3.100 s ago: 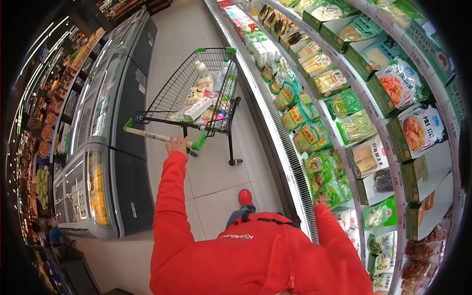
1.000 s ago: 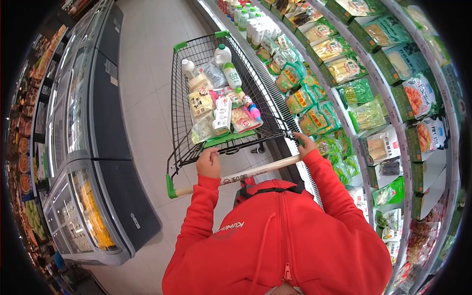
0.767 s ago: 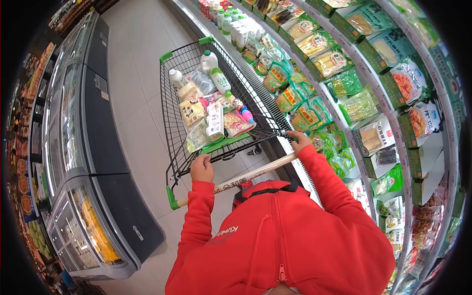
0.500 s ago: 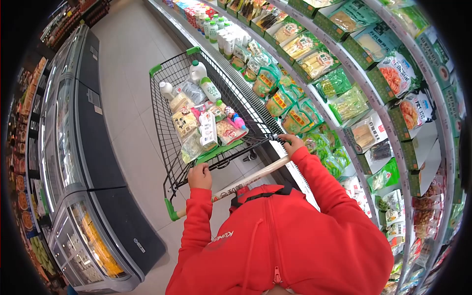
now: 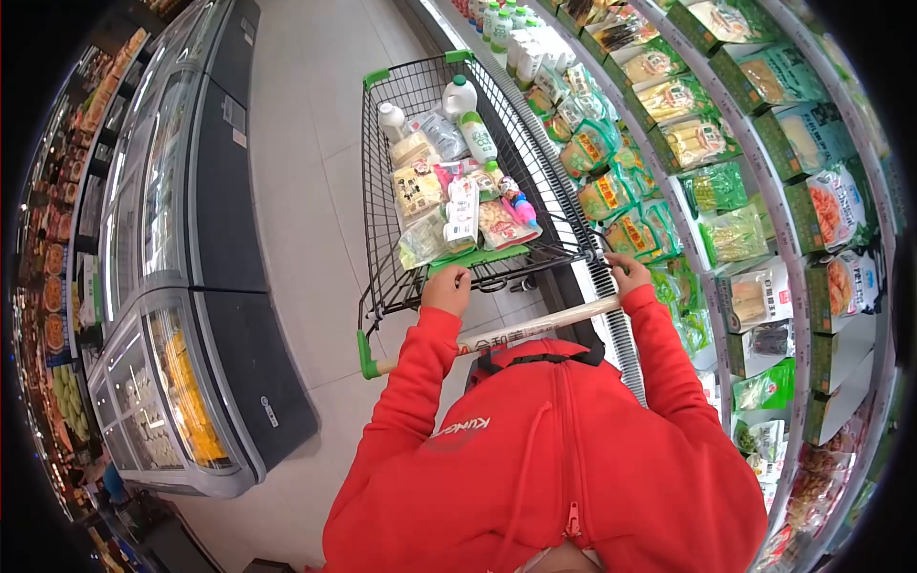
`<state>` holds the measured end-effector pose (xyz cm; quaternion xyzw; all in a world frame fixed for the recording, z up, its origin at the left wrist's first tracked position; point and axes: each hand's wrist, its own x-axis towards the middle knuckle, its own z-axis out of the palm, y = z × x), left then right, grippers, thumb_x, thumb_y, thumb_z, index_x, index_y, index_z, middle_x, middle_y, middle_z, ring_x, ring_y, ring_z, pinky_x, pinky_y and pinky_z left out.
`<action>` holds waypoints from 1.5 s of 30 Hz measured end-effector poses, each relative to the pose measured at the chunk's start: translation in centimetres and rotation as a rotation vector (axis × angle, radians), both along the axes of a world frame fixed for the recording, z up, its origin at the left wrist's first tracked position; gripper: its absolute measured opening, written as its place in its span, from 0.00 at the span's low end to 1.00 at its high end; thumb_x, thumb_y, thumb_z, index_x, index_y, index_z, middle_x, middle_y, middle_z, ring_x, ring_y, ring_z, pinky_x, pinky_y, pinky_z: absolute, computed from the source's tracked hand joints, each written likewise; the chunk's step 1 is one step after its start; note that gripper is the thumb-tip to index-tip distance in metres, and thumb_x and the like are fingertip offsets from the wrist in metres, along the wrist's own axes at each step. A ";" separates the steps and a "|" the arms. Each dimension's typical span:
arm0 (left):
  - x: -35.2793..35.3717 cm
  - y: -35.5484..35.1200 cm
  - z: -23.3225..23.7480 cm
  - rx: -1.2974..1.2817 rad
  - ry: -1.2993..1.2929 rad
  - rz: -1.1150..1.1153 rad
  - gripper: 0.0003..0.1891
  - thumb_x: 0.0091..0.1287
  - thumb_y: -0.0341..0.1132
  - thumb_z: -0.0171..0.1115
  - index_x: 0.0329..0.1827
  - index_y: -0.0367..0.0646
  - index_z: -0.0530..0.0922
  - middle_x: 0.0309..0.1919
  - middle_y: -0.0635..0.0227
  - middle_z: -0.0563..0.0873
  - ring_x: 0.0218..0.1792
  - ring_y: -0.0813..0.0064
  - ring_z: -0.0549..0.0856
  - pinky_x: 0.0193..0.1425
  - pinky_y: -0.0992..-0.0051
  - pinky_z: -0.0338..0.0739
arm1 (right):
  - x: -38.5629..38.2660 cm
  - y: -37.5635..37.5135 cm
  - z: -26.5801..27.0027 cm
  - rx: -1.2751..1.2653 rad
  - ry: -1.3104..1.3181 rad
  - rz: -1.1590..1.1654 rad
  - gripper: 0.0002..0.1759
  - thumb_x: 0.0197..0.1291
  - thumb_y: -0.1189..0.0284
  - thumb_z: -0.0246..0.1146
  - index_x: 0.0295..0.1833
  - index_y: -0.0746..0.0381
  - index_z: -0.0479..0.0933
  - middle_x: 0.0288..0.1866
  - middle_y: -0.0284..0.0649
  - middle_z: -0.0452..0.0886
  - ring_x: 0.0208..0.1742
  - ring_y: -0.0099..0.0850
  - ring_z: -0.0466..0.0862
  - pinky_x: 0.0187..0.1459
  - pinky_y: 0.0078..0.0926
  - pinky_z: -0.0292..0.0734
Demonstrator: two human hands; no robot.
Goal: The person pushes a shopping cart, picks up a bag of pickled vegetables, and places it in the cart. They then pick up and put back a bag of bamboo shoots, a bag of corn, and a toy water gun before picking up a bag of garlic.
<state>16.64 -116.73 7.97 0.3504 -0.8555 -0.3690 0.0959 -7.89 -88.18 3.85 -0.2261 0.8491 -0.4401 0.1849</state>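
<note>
A black wire shopping cart (image 5: 382,250) with green corner pieces stands ahead of me. My left hand (image 5: 447,289) is loosely curled beyond the cart's handle (image 5: 564,313), close to the near edge of the basket. Nothing shows between its fingers, and the left forearm crosses over the handle. At the handle's right end, my right hand (image 5: 627,272) has its fingers closed round the cart's frame. Inside the basket lie a white jug with a green cap (image 5: 459,97), a green-labelled bottle (image 5: 477,138), a white bottle (image 5: 392,121), a white carton (image 5: 462,210) and several food packages.
Refrigerated shelves (image 5: 712,172) with bagged foods and bottles run along the right, close beside the cart. A dark freezer case (image 5: 229,191) with glass fronts lines the left. Grey tiled floor (image 5: 306,115) stretches between them.
The cart, both hands and the freezer case have shifted right and upward in view. The left hand's fingers look more curled; the right hand stays at the handle's right end.
</note>
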 end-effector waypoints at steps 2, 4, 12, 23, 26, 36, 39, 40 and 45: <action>-0.3 -0.1 -0.2 0.040 -0.011 0.023 0.10 0.61 0.38 0.57 0.38 0.43 0.80 0.32 0.60 0.84 0.36 0.60 0.83 0.40 0.67 0.75 | -0.2 -0.2 0.6 0.022 -0.006 0.010 0.18 0.51 0.76 0.53 0.48 0.59 0.80 0.40 0.44 0.83 0.45 0.36 0.82 0.51 0.28 0.73; -0.7 -0.3 -0.1 0.060 -0.056 0.030 0.10 0.61 0.39 0.58 0.38 0.42 0.79 0.33 0.60 0.84 0.36 0.61 0.83 0.41 0.67 0.75 | -0.7 0.0 -0.1 0.020 -0.009 0.020 0.18 0.51 0.75 0.53 0.49 0.59 0.79 0.41 0.44 0.83 0.46 0.36 0.82 0.51 0.28 0.73; -3.1 -4.8 -4.8 0.578 -0.112 0.056 0.13 0.61 0.40 0.59 0.40 0.38 0.78 0.31 0.64 0.84 0.33 0.73 0.82 0.37 0.73 0.76 | -3.1 -3.6 2.1 0.092 0.279 0.011 0.14 0.55 0.75 0.56 0.47 0.63 0.78 0.43 0.44 0.81 0.45 0.31 0.81 0.49 0.25 0.74; -11.0 -11.4 -15.6 1.115 -0.290 0.833 0.26 0.59 0.35 0.62 0.60 0.39 0.67 0.56 0.53 0.70 0.54 0.53 0.72 0.49 0.54 0.77 | -6.3 -28.7 -15.4 0.060 -0.926 0.136 0.23 0.53 0.70 0.58 0.56 0.65 0.72 0.36 0.43 0.80 0.34 0.31 0.80 0.35 0.29 0.76; -10.4 -10.8 -18.3 1.283 -0.118 1.051 0.29 0.58 0.34 0.64 0.62 0.40 0.64 0.60 0.53 0.66 0.56 0.44 0.69 0.55 0.51 0.73 | -7.3 -34.0 -24.1 0.203 -0.320 0.305 0.27 0.53 0.70 0.58 0.60 0.64 0.69 0.48 0.49 0.79 0.48 0.37 0.80 0.47 0.29 0.76; -10.0 -10.4 -21.4 1.297 0.223 0.817 0.17 0.67 0.38 0.54 0.56 0.41 0.70 0.49 0.63 0.78 0.50 0.62 0.76 0.59 0.59 0.66 | -8.1 -43.7 -21.7 0.386 -0.331 0.527 0.32 0.47 0.53 0.61 0.60 0.52 0.72 0.50 0.48 0.79 0.52 0.45 0.78 0.57 0.36 0.68; -10.7 -11.1 -22.0 1.557 0.471 1.006 0.18 0.71 0.41 0.47 0.57 0.41 0.70 0.52 0.61 0.78 0.54 0.61 0.77 0.59 0.54 0.67 | -7.1 -43.4 -23.4 0.180 -0.428 0.358 0.31 0.48 0.49 0.62 0.51 0.61 0.73 0.48 0.53 0.78 0.52 0.43 0.77 0.54 0.33 0.69; -11.3 -11.4 -21.6 1.555 0.486 1.020 0.18 0.71 0.41 0.47 0.57 0.40 0.70 0.52 0.61 0.78 0.54 0.61 0.77 0.58 0.54 0.68 | -7.1 -43.3 -22.9 0.169 -0.429 0.341 0.31 0.48 0.49 0.63 0.49 0.62 0.73 0.47 0.53 0.78 0.51 0.43 0.78 0.53 0.33 0.69; -9.9 -11.8 -23.4 1.449 0.558 1.183 0.14 0.68 0.36 0.49 0.52 0.39 0.73 0.45 0.61 0.81 0.44 0.62 0.83 0.46 0.59 0.78 | -7.9 -40.9 -20.7 -0.091 -0.553 0.108 0.17 0.54 0.61 0.65 0.33 0.65 0.71 0.29 0.36 0.76 0.34 0.24 0.74 0.37 0.24 0.70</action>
